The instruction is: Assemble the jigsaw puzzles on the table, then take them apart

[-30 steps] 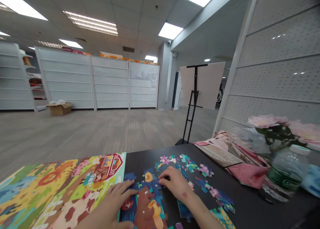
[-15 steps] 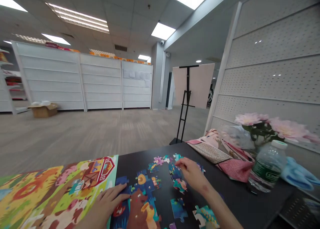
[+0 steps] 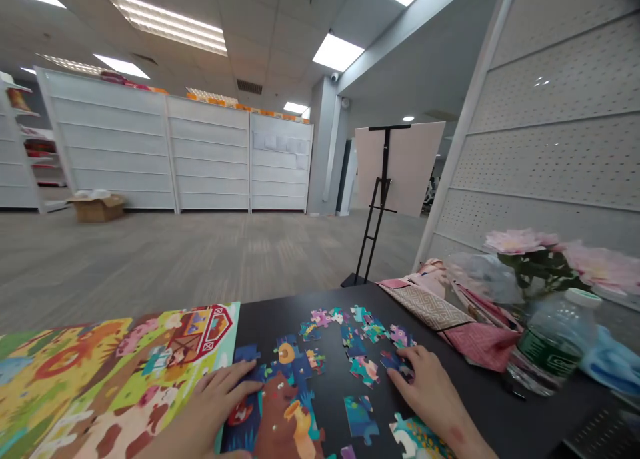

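My left hand [image 3: 213, 405] lies with its fingers spread, fingertips on the left edge of a joined section of jigsaw puzzle [image 3: 280, 412] that shows a brown bear. To the right, my right hand [image 3: 433, 389] has its thumb and forefinger at the edges of a dark blue puzzle piece [image 3: 393, 362], which looks flat on the table. Loose puzzle pieces lie between the hands and beyond: a blue-green piece [image 3: 361, 419], a teal and pink piece [image 3: 364, 370], and a pink-purple piece [image 3: 399, 335]. Partly behind my right forearm is a teal and yellow piece [image 3: 415, 435].
A colourful farm picture board [image 3: 165, 379] covers the left of the black table [image 3: 280, 312]. On the right stand a water bottle [image 3: 550, 345], a pink patterned bag [image 3: 450, 319] and pink flowers [image 3: 520, 240]. An easel [image 3: 377, 212] stands beyond the table.
My right hand has moved right and nearer, from the far pieces to the dark blue piece. My left hand stays on the puzzle's left edge. The view has shifted slightly.
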The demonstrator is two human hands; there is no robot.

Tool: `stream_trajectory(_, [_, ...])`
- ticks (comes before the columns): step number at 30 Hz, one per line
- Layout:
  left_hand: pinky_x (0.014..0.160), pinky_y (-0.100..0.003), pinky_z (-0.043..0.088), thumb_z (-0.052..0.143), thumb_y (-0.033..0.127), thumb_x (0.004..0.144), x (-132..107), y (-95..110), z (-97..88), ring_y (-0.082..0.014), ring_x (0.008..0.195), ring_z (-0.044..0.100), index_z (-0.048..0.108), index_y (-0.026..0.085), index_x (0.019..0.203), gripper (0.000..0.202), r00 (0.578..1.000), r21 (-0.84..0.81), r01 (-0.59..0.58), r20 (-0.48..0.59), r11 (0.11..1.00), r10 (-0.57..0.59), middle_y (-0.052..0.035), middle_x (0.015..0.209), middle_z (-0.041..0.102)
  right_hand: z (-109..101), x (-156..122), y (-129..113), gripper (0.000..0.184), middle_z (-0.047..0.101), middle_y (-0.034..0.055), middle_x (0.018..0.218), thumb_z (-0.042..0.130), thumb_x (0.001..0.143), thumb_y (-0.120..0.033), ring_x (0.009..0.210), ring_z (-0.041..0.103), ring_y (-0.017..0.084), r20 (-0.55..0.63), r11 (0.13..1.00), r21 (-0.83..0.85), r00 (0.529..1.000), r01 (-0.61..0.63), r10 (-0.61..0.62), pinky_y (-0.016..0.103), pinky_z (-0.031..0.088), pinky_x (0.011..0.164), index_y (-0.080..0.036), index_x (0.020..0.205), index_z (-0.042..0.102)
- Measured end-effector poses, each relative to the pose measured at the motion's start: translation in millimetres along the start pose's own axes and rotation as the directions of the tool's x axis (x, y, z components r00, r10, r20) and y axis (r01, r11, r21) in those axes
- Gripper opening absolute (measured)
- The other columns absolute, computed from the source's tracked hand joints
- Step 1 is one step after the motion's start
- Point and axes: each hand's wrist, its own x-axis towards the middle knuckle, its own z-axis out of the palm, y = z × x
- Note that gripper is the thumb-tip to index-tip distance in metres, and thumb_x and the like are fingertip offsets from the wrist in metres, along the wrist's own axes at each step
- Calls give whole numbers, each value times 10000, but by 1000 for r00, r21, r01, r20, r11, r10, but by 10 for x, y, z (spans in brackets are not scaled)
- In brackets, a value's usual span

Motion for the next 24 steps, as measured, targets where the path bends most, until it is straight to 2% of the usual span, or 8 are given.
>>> stream_trajectory(5, [1189,-618,256,746,683,785,7,-38,56,-439,1480,278,564,357,1436,750,1000,-35,9,-6,999,-10,-83,1634,318,-50,115,-64,250,687,116,1070,628,766,-375,1035,610,313,139,997,61,989,-49,40,404,441,917,-199,937,676])
stream_trajectory(9, [1201,-617,221,763,643,786,7,-25,34,-424,1494,252,535,349,1460,771,1000,-32,23,15,999,-22,-84,1644,295,-224,347,-127,152,682,50,829,674,627,-230,826,637,253,232,989,130,972,-73,41,315,454,727,-211,752,590])
stream_trajectory(11, [1209,-613,193,774,615,783,-4,19,-13,-412,1502,236,527,343,1467,776,998,-22,51,45,998,-50,-81,1647,285,-298,376,-294,164,655,17,796,645,637,-221,789,628,220,238,984,176,971,-31,-12,280,440,678,-216,793,595])
stream_trajectory(13, [1214,-606,176,780,595,780,-19,65,-59,-401,1507,228,531,336,1464,773,996,-22,70,60,997,-69,-82,1647,284,-296,309,-560,242,618,-16,791,606,703,-274,761,618,185,268,949,316,958,13,-102,251,435,641,-233,941,617])
stream_trajectory(14, [1215,-605,172,781,588,779,-27,83,-75,-398,1508,226,532,336,1463,770,996,-29,74,62,997,-72,-81,1647,283,-259,247,-714,281,585,-34,756,578,742,-308,701,601,169,301,899,438,940,11,-158,241,422,595,-241,1013,611])
stream_trajectory(17, [1218,-608,153,787,583,771,-39,98,-93,-397,1510,222,529,345,1463,776,996,-57,75,56,996,-72,-74,1648,281,-39,43,-1143,200,458,-85,595,604,734,-354,541,483,124,418,773,632,868,-66,-268,225,361,528,-223,885,589])
stream_trajectory(21, [1220,-591,177,816,556,746,-30,77,-87,-396,1506,236,546,353,1447,779,997,-76,68,31,995,-66,-61,1642,307,257,-59,-1404,147,443,-99,530,646,698,-264,532,442,106,424,800,597,870,-60,-252,222,304,546,-200,820,595])
stream_trajectory(24, [1220,-587,180,831,553,729,-17,65,-87,-395,1503,246,549,357,1442,792,997,-82,74,31,994,-71,-55,1636,325,343,-26,-1416,110,562,-43,616,663,700,-255,610,523,139,369,861,509,903,-1,-218,241,342,577,-186,783,640])
